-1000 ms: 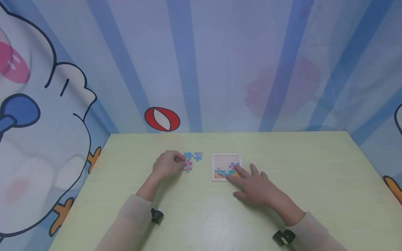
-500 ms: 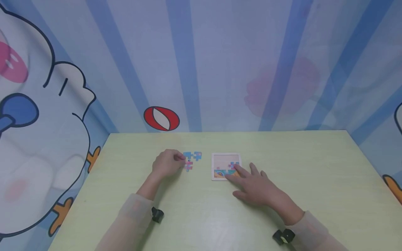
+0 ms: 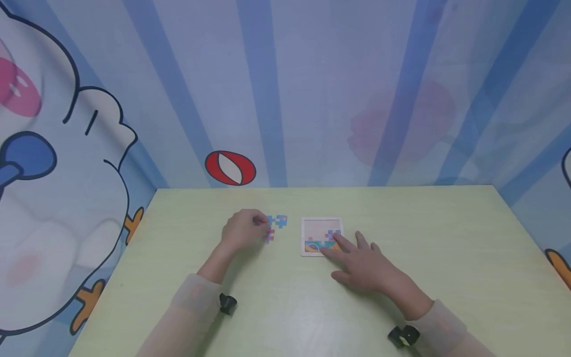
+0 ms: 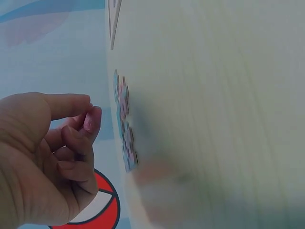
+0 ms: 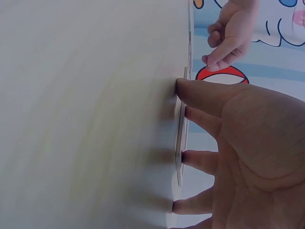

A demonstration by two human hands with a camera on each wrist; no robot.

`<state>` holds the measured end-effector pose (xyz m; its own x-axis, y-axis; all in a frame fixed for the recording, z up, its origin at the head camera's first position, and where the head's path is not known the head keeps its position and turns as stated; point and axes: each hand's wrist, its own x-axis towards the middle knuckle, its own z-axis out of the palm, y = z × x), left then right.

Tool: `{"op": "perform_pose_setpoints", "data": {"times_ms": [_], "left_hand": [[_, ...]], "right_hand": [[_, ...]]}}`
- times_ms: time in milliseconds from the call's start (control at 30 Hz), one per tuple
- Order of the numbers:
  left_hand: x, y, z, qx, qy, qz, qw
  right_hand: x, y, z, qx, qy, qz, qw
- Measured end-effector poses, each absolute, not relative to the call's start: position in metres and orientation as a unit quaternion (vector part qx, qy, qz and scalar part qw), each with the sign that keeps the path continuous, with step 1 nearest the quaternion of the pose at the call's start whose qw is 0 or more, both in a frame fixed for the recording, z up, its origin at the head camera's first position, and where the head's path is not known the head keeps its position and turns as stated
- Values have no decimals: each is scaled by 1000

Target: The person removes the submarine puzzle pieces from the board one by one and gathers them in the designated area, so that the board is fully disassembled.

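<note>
My left hand [image 3: 244,229] is raised a little above the table, beside the loose jigsaw pieces [image 3: 281,221]. In the left wrist view its thumb and index fingertip come together, the other fingers are curled, and nothing shows between them. It partly covers the pieces in the head view; a pink and blue jigsaw piece [image 3: 270,235] lies in front of the blue ones. With fingers spread, my right hand [image 3: 363,267] rests on the lower right of a white-rimmed puzzle tray [image 3: 303,238]. Several fitted pieces [image 3: 312,246] fill the tray's lower part, and its upper part shows a pale base.
A pale wooden table [image 3: 424,233] carries everything. Behind it rises a striped blue cloth backdrop [image 3: 312,99] with cartoon figures. Black wrist cameras [image 3: 228,304] are strapped at both cuffs.
My left hand has risen and shifted a little to the right, now covering more of the loose pieces. My right hand and the puzzle tray have stayed in place.
</note>
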<state>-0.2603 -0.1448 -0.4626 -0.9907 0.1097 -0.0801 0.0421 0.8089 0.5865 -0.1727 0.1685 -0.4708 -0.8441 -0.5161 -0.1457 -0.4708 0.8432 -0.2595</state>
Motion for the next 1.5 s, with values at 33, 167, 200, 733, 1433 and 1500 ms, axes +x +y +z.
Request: {"op": "perform_pose_setpoints", "data": {"times_ms": [33,167,200,733,1433,1500], "left_hand": [[-261,-142,-462,42,949,308,56],[-261,-130,-462,54,943,322,62],[-261,-127,-462,58,942,326,64],[-263,-76,-461,131,930,334,78],[-263,-21,-474,173,933,283,142],[-263,-18,-474,175,935,273,140]], "right_hand": [[-173,168,-471,-257,955,-107,105],[-173,169,-470,-254,955,-107,107],[-172,169,-470,-252,956,-107,108],[-169,177,-470,-225,961,-109,119],[-168,180,-468,-243,957,-110,113],[-168,180,-468,-243,958,-109,111]]}}
